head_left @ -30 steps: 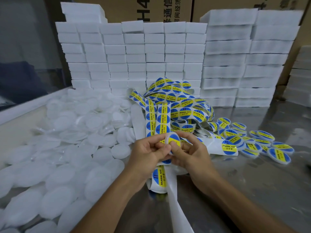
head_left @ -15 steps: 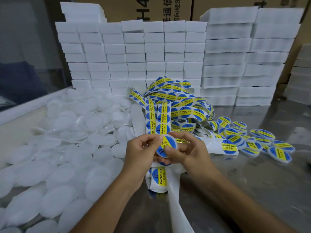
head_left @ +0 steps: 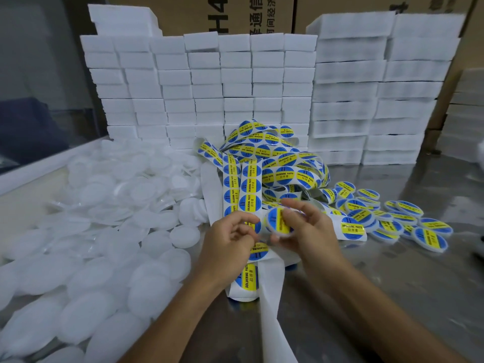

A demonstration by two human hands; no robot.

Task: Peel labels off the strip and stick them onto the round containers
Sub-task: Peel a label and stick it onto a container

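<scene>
My right hand (head_left: 306, 231) grips a round white container (head_left: 277, 223) by its rim, with a blue and yellow label stuck on its top face. My left hand (head_left: 229, 242) hovers just left of it, apart from the container, its fingers loosely curled over the label strip (head_left: 251, 184) with nothing visibly held. The strip runs from a tangled heap (head_left: 282, 163) down under my hands, and its bare white backing (head_left: 272, 310) trails toward me. Unlabelled white containers (head_left: 99, 231) lie heaped on the left. Labelled containers (head_left: 379, 218) are piled on the right.
Stacks of white boxes (head_left: 235, 87) form a wall behind the heaps, with cardboard cartons behind them. The metal table (head_left: 392, 297) shows bare surface at the front right. A white ledge (head_left: 39, 166) borders the left side.
My left hand has come off the labelled container and drawn slightly left. My right hand now holds the container alone, turned and shifted a little to the right.
</scene>
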